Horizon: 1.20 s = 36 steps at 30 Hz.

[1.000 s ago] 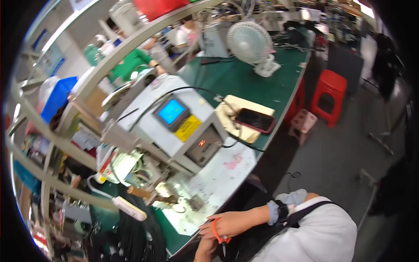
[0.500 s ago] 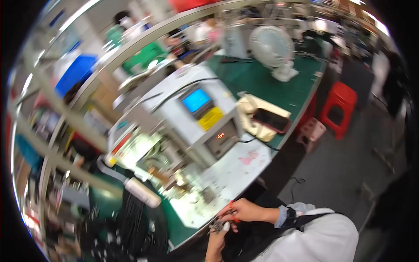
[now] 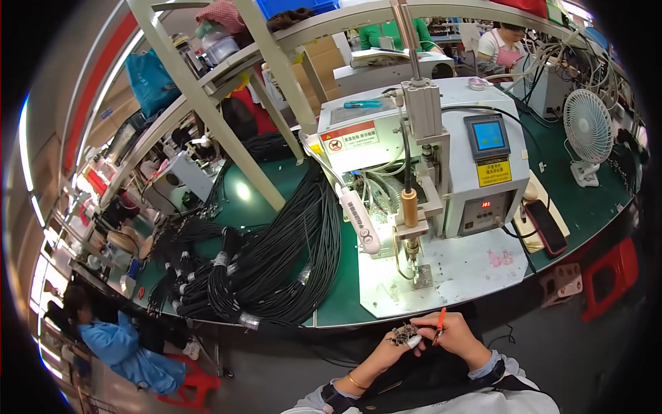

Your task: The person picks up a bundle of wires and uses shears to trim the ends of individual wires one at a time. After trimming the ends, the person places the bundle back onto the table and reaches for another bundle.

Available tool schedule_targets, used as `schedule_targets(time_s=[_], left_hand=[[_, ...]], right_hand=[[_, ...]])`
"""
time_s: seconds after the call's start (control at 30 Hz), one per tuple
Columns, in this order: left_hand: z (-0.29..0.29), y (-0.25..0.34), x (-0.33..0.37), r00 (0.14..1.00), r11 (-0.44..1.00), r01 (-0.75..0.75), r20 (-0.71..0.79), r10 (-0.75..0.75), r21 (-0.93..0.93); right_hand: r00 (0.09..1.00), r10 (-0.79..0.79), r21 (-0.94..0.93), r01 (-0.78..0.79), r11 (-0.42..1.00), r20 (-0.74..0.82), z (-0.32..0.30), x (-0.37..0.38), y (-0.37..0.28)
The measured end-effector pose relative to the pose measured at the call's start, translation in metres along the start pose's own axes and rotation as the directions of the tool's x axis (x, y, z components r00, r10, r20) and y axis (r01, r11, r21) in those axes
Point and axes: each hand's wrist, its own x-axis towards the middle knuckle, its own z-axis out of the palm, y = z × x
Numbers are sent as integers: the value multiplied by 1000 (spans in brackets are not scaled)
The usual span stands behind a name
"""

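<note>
My two hands meet low in the picture, just below the front edge of the green bench (image 3: 338, 303). My left hand (image 3: 394, 345) pinches a small dark cable end with a white tip (image 3: 407, 337). My right hand (image 3: 458, 334) grips a thin orange tool (image 3: 439, 324) whose tip points down at that cable end. Directly beyond my hands stands a grey press machine (image 3: 441, 159) with a blue screen, over a white work plate (image 3: 448, 272).
Large bundles of black cables (image 3: 276, 262) lie on the bench to the left. A white fan (image 3: 586, 134) and a dark phone (image 3: 547, 228) sit at the right, red stools (image 3: 610, 276) below. A person in blue (image 3: 124, 345) sits at far left; another person works behind the machine.
The view has swung left, bringing the cable bundles and the person in blue into sight. My hands have come together in front of me, holding the cable end and the orange tool.
</note>
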Motion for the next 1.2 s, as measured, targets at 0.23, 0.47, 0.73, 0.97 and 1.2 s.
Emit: schedule_targets(time_s=[0.23, 0.47, 0.73, 0.97, 1.2], left_hand=[[-4, 18, 0, 996, 997, 74, 60, -72, -29], [10, 35, -5, 962, 937, -180, -145, 231, 298], [3, 28, 2, 839, 622, -387, -20, 543, 681], [4, 24, 0, 943, 977, -182, -261, 206, 113], [-4, 30, -3, 966, 970, 52, -233, -108, -236]], right_hand=[[995, 26, 169, -11, 985, -92, 0, 2, 13], [961, 273, 103, -268, 958, -39, 2, 2, 23], [749, 590, 416, -660, 626, 301, -1, 8, 19], [979, 103, 253, -146, 956, 177, 13, 2, 45], [838, -534, -585, 491, 645, 114, -2, 18, 19]])
